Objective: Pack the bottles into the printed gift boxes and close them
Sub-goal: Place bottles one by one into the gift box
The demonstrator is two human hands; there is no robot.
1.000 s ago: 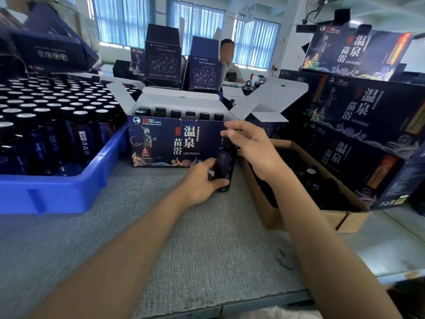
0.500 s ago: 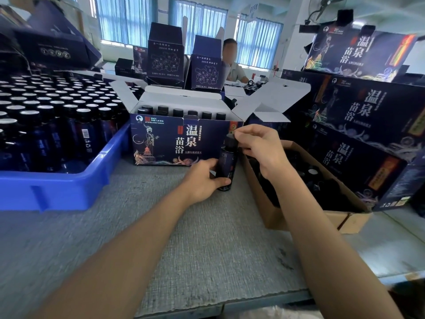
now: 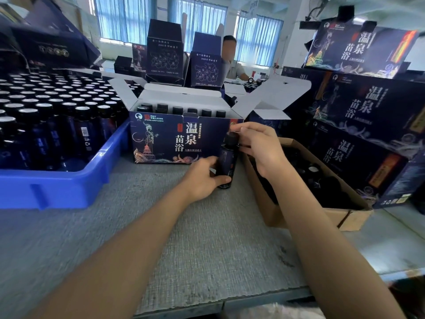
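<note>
A dark blue bottle with a black cap stands upright on the grey table, just in front of the right corner of an open printed gift box. My left hand grips the bottle's lower body. My right hand curls around its cap and neck from the right. The box's white flaps are spread open, and a row of black bottle caps shows inside it.
A blue crate full of capped bottles sits at the left. A brown carton holding dark bottles is at the right, with closed printed boxes stacked behind it. A person sits at the far side behind upright boxes.
My right hand has slid from covering the bottle's top to its right side, so the cap now shows. The left hand and the bottle stay in place.
</note>
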